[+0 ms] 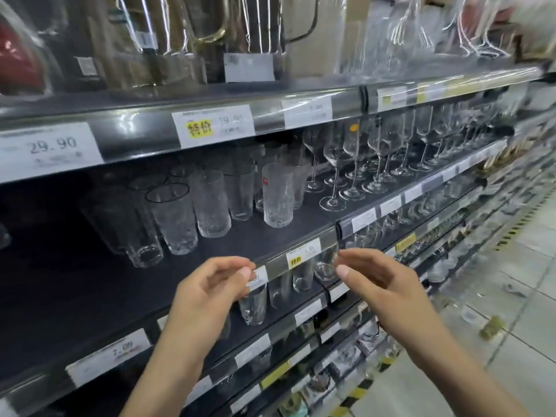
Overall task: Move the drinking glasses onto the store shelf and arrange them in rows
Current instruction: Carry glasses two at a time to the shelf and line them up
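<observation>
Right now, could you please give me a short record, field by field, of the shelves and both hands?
Left hand: before the shelf edge, fingers loosely curled, holding nothing
Right hand: beside it, fingers loosely curled, holding nothing
Middle shelf: dark surface, price labels along its front edge
Tumblers: textured, upright, in rows
Wine glasses: stemmed, upright, right of the tumblers
Lower shelf glasses: plain, upright, below the hands
</observation>
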A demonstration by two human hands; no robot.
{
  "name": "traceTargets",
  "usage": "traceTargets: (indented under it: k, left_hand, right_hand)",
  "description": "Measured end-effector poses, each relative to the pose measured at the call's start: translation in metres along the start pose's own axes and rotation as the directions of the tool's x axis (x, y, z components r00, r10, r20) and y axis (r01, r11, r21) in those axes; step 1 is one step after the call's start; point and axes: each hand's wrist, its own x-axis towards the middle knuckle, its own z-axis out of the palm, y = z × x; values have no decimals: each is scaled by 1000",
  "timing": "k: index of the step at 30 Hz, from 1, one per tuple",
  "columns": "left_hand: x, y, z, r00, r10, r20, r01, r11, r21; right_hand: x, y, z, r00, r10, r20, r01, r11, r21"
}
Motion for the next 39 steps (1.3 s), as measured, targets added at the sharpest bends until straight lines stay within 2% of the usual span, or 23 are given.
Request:
traceTargets:
  k: [9, 18, 25, 32, 39]
  left_hand:
    - [61, -7, 68, 998, 11, -66, -8, 999, 48]
    - [159, -32, 111, 979, -22, -202, 34, 998, 59]
    - [198, -45, 135, 942, 38, -332, 15, 988, 155]
    - [214, -52, 149, 908, 93, -409, 24, 962, 272]
    - [218, -48, 164, 863, 67, -501, 130, 928, 348]
  right_hand:
    - [88, 39, -33, 997, 47, -67, -43, 997, 61]
    - [212, 59, -10, 995, 43, 88, -45, 999, 15]
    - [270, 80, 12, 991, 0, 137, 10, 997, -71]
    - [304, 85, 32, 970, -56, 236, 56, 998, 9]
    - [321, 86, 41, 948, -108, 299, 83, 992, 92]
